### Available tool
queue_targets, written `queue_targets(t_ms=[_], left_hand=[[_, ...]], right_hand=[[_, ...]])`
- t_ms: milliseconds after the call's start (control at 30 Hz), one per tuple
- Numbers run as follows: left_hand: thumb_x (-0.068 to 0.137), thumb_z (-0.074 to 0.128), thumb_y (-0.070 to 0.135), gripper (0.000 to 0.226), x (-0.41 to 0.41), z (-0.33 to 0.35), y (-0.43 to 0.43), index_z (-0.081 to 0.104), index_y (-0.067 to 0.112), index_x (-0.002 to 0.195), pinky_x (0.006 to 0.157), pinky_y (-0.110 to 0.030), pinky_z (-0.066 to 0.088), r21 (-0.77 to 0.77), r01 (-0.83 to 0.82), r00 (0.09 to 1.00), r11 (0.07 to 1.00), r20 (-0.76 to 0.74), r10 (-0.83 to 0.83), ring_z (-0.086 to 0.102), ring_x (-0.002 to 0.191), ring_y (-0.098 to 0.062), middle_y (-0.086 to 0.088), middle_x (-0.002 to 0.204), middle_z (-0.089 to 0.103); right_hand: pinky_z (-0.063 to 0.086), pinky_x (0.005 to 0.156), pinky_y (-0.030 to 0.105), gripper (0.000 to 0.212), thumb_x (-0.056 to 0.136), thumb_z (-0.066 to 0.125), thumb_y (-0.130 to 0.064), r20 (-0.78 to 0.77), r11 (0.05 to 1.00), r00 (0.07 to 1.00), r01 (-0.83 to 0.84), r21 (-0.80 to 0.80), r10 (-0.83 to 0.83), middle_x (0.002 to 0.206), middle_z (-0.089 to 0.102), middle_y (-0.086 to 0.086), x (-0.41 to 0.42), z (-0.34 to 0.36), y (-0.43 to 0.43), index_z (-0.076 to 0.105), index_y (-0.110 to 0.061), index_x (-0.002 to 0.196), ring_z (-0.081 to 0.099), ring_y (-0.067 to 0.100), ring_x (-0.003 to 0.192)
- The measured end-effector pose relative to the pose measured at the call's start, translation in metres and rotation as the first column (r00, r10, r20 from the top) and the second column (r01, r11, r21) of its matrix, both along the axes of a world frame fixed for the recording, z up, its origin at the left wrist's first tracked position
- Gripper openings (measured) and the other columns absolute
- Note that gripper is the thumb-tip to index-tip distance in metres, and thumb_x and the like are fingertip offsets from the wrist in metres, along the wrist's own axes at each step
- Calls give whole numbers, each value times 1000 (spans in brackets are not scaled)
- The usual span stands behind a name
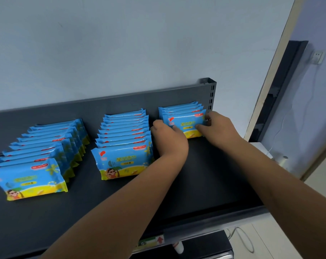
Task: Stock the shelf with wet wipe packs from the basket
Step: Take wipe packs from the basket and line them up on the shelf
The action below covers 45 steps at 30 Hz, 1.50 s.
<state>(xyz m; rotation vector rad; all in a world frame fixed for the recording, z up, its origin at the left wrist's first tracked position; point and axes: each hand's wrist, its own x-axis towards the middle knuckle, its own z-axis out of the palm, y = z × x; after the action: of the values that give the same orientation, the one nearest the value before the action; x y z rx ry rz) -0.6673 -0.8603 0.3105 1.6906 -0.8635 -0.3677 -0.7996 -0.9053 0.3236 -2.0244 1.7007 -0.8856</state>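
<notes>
Three rows of blue and yellow wet wipe packs stand upright on a dark grey shelf (205, 174). The left row (37, 157) and the middle row (123, 143) hold several packs each. The short right row (182, 116) stands against the shelf's back panel. My left hand (167, 136) grips the left end of this row's front pack (186, 124). My right hand (217, 124) holds its right end, fingers curled round the edge. The basket is out of view.
The shelf's upright post (210, 92) rises just right of the short row. A pale wall is behind. A price label strip (151, 242) runs along the shelf's front edge. A doorway with a dark frame (281, 90) lies to the right.
</notes>
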Motion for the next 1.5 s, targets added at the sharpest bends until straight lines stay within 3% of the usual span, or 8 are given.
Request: queue_targets(t_ms=[233,367,533,767,933,1167,1333,1500], left_hand=[[100,61,18,50,-11,6,11,40,7,143,98,-26,46,-25,43,999,999,24,-43,52,126,-23,-9,146,38],[103,55,24,56,-22,20,19,32,7,151,107,-40,49,-57,136,991,989,-8,-137,50,131,-25,-7,154,30],[101,55,28,57,-19,47,38,37,9,151,116,-36,36,-61,236,933,970,293,-209,41,140,-23,-6,151,41],[102,53,39,38,40,80,77,59,15,131,104,-30,37,63,276,699,959,671,-245,50,127,-20,0,130,62],[98,42,57,50,106,85,139,68,18,114,101,-48,47,88,49,568,995,817,-100,63,111,-28,-3,111,73],[99,44,59,53,220,63,265,70,16,117,98,-53,48,108,-263,613,959,786,80,62,116,-33,-6,117,72],[99,48,52,49,290,31,388,71,13,120,108,-62,40,70,-480,583,874,770,258,55,132,-38,-7,127,71],[99,48,51,47,352,-4,507,69,12,112,102,-58,43,161,-628,568,761,763,307,58,123,-39,-7,120,71]], right_hand=[[44,81,30,48,97,64,-39,15,999,999,33,17,-33,127,64,6,0,5,11,52,-12,136,57,20,102],[43,84,34,46,100,57,-40,-30,996,997,66,-54,-68,131,63,10,-4,11,24,53,-13,137,59,29,115],[41,76,34,43,101,52,-44,-63,991,997,32,-128,-40,125,63,7,-3,23,44,54,-17,135,58,22,100],[43,98,32,45,103,48,-41,50,965,996,-59,-255,74,143,57,-1,22,43,79,51,-22,144,55,17,126],[38,102,27,43,103,48,-42,79,910,957,-237,-340,279,138,59,-4,85,55,116,55,-21,140,52,15,129],[46,101,40,40,102,48,-44,20,765,804,-558,-321,595,132,61,-2,214,53,193,58,-21,134,55,19,124],[46,97,38,35,100,56,-44,86,575,576,-771,-274,813,125,66,-6,299,30,276,62,-23,128,58,14,115],[47,97,37,36,101,56,-41,104,399,385,-889,-224,917,129,64,-7,380,6,369,61,-21,130,57,13,120]])
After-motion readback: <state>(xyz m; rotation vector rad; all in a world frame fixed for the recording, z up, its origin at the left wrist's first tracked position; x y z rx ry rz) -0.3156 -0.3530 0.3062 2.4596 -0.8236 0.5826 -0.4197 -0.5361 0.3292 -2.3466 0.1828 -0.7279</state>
